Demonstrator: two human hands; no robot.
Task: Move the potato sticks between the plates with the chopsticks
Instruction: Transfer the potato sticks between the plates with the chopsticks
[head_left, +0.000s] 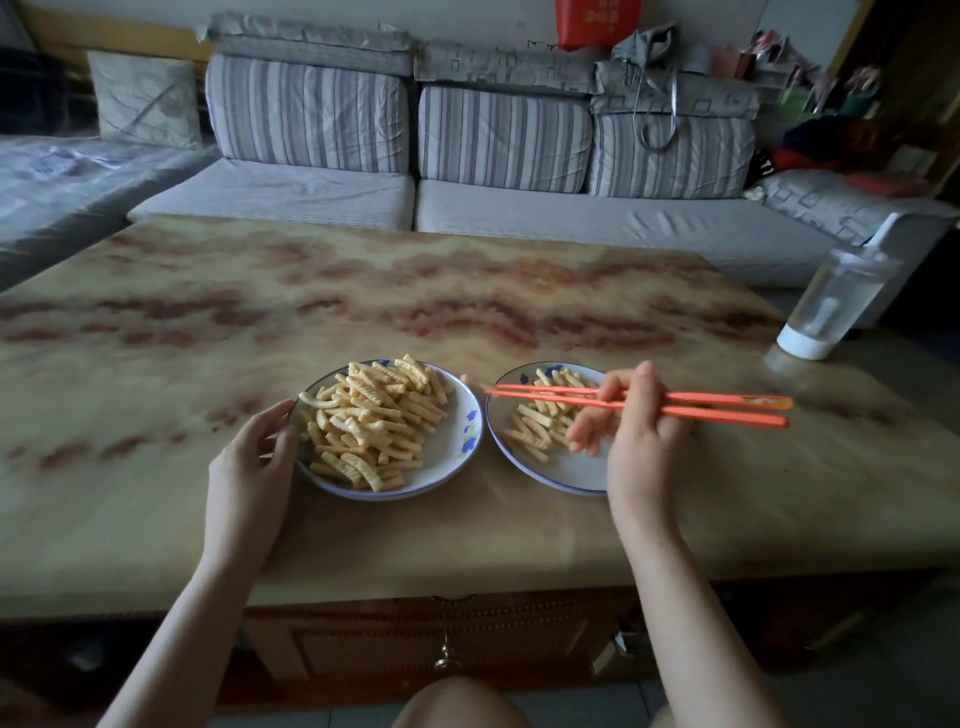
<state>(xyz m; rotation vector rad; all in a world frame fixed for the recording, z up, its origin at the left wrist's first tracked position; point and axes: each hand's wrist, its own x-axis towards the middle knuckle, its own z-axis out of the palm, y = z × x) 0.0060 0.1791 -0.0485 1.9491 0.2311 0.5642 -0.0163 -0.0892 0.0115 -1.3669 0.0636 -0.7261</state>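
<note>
Two white blue-rimmed plates sit side by side on the marbled table. The left plate (457, 436) carries a big heap of ridged potato sticks (371, 421). The right plate (558, 470) holds a smaller scatter of potato sticks (540, 415). My right hand (631, 431) grips a pair of orange chopsticks (545, 394), held level above the right plate with the tips pointing left and nothing between them. My left hand (254, 457) rests against the left plate's left rim, fingers touching the edge.
A clear water bottle (831, 306) with a white base stands at the table's right edge. A grey striped sofa (410, 140) runs behind the table. The table's front edge (467, 587) lies close to my knees, with a drawer below.
</note>
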